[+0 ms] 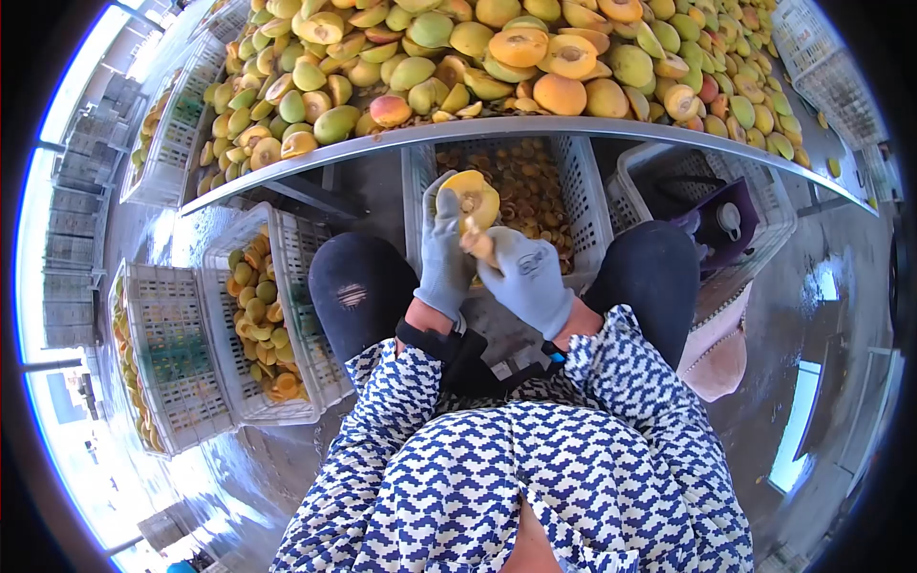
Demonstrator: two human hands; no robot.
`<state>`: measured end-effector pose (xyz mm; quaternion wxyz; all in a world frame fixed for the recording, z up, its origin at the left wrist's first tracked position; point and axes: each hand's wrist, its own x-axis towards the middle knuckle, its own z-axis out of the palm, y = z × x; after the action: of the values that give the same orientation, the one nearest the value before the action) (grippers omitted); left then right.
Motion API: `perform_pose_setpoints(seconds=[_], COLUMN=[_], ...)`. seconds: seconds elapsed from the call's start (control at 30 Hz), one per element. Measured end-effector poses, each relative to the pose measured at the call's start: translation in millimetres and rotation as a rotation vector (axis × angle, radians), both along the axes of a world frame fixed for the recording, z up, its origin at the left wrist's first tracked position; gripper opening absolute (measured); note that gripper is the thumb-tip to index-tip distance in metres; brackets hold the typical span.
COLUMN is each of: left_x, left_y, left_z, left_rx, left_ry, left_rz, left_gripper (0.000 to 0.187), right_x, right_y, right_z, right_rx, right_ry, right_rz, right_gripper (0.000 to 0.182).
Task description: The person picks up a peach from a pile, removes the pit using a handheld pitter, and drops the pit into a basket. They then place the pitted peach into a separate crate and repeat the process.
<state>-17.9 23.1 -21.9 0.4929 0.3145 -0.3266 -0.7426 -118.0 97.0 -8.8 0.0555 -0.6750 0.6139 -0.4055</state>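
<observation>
From the wearer's head, one wide, round-edged view faces forward and steeply down, close above the torso (516,458) at six o'clock, tabletop (535,125) at twelve.

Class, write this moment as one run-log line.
left hand: holding cut fruit | right hand: close against it, grip unclear | table: bearing piled fruit | crate below: brown pieces inside

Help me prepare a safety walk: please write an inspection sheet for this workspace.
Surface: metal-edged table, heaped with fruit.
Job's things: fruit half, cut face showing; centre crate of small brown pieces below.
Clutter: purple container in the right-side crate.
Hands: gloved left hand holds the fruit half; gloved right hand is at it, grip unclear.
Cables: nothing seen.
Surroundings: fruit-filled crates at left; wet-looking floor.
</observation>
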Motion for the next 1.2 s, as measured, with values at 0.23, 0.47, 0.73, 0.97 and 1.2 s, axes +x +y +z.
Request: perform_pose_setpoints(seconds=[0.23,0.47,0.73,0.97,1.2], left_x=[11.8,5.6,1.1,2.1,4.2], left_y=[-8.5,-2.3,-7.6,-11.1,-11.1], left_z=[-3.5,3.3,-4.1,-8.7,-11.4], left_rx=[0.033,-0.124,-0.241,-0.369,-0.481], left_ry=[-0.095,-0.262,-0.356,-0.456,-0.631], left_rz=[0.048,0.149,0.199,0.277,0.276], left_gripper=[0.038,0.042,0.04,0.034,0.028], right_x=[-1.7,1.9,7.5,10.8,6.6], right_y=[-1.1,-6.0,-10.2,-17.3,-18.5], right_z=[-7.6,-7.2,-20.7,-17.1,-32.7], right_rx=[0.21,0.322,0.33,0.347,0.447], right_ry=[-0.186,-0.055,-0.179,-0.401,-0.329], right_rz=[-0.032,-0.094,-0.017,0.1,0.093], right_gripper=[0.026,0.026,0.025,0.025,0.025])
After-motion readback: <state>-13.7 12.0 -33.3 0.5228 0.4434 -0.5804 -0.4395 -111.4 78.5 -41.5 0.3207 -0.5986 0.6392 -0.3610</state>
